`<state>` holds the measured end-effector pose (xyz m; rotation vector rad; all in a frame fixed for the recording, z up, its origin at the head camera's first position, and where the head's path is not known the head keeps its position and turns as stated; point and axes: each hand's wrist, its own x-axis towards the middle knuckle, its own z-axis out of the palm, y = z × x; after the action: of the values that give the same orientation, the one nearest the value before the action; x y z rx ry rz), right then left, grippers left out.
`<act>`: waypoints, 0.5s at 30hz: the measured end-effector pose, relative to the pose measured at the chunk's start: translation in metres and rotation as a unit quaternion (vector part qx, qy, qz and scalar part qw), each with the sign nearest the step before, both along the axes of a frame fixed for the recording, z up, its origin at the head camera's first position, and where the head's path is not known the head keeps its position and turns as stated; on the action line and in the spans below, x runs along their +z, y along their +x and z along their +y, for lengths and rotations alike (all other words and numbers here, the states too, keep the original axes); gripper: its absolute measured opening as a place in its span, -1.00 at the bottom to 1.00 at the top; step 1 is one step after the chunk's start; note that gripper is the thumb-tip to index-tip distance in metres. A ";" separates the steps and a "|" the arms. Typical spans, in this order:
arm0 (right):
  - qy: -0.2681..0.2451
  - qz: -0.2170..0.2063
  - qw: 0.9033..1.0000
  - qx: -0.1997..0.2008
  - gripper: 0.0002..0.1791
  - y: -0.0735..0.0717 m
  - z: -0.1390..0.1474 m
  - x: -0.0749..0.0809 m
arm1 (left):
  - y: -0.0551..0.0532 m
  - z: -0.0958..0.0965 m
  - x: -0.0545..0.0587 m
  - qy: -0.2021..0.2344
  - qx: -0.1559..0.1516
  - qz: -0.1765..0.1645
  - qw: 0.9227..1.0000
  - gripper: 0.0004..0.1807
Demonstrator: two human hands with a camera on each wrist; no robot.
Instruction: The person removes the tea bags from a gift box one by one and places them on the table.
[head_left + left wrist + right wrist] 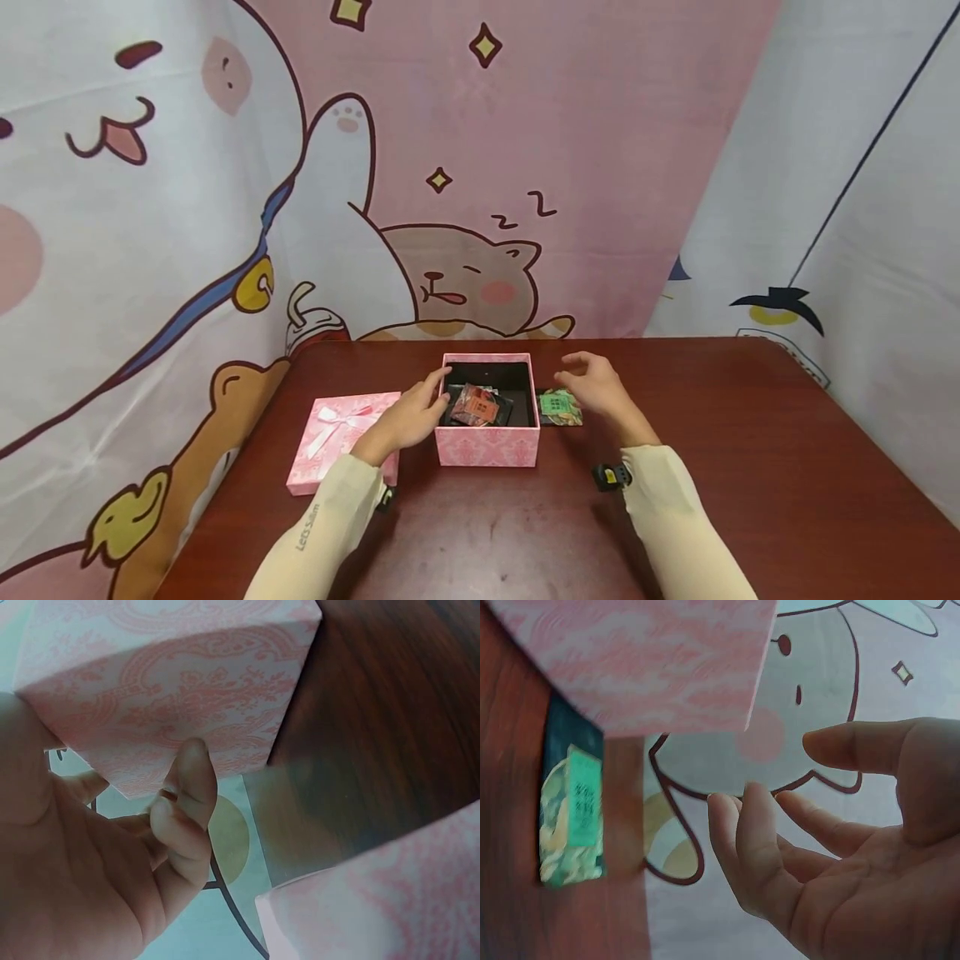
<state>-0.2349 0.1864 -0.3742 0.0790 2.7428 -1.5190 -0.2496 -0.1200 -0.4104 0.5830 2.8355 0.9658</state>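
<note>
Set in a draped indoor nook | hung at back and sides with pale pink-and-white cloth (615,150), printed with cartoon animals (468,275) | furnished with a reddish-brown counter (757,450) | possibly within a home, hard to tell past the drapes

In the head view we note that the front wall of the pink box (487,447) hides part of its floor, and the red-brown packet (474,406) covers part of the dark material beneath it, which we could not identify. The print on that packet is too small to read. The left hand (405,417) and its sleeve (318,529) obscure part of the lid (322,446); both sleeves and the worktop (750,433) run off the bottom edge. In the left wrist view we find the lid blurred and cut off at the right. In the right wrist view the box, cut off at the top, partly conceals the green-labelled packet (571,810), whose lettering we found illegible; the right edge crops the right hand (847,847).
</note>
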 end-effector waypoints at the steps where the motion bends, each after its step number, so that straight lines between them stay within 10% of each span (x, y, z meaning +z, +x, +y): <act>1: 0.001 0.006 1.000 0.002 -0.55 0.000 -0.002 0.002 | 0.000 0.000 0.000 0.001 0.000 0.000 1.000 -0.39; 15: -0.034 0.026 0.999 0.012 -0.55 0.001 -0.030 0.020 | -0.001 0.000 -0.001 0.002 -0.003 0.003 1.000 -0.40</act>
<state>-0.2338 0.1565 -0.3546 0.0071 2.7178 -1.6297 -0.2504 -0.1199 -0.4115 0.5954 2.8352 0.9702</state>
